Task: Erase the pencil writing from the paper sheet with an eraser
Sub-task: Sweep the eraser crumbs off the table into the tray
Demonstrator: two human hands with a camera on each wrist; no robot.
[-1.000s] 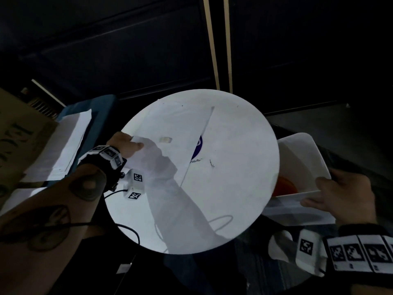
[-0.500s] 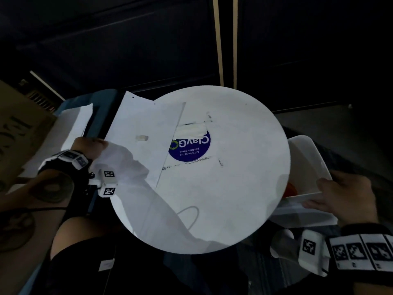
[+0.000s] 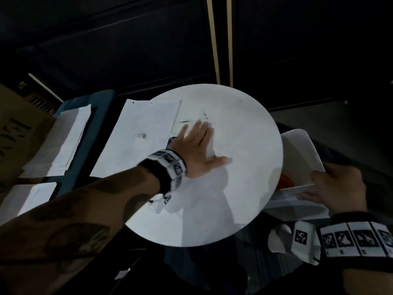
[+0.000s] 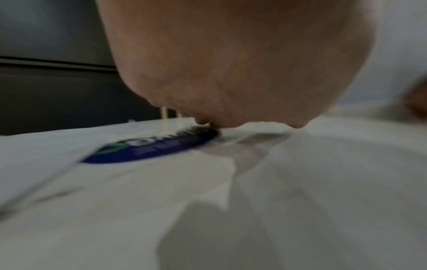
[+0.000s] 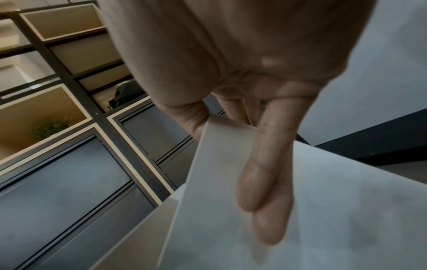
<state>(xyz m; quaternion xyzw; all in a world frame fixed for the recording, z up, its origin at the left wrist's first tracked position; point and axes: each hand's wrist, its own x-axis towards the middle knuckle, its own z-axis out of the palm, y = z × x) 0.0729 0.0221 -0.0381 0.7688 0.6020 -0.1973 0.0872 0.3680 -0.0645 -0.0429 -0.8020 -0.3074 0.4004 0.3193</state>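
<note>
Flat and spread, the left hand [image 3: 198, 149] presses down on the round white table [image 3: 244, 188], while the right hand [image 3: 338, 184] pinches the white tray's [image 3: 297, 150] rim. Over at the table's left edge lies the paper sheet [image 3: 136, 154], with the small eraser [image 3: 142, 136] resting on it.

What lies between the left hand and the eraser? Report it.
Head view: only bare paper sheet separates the eraser from the left hand, plus a sliver of blue sticker at the hand's edge.
</note>
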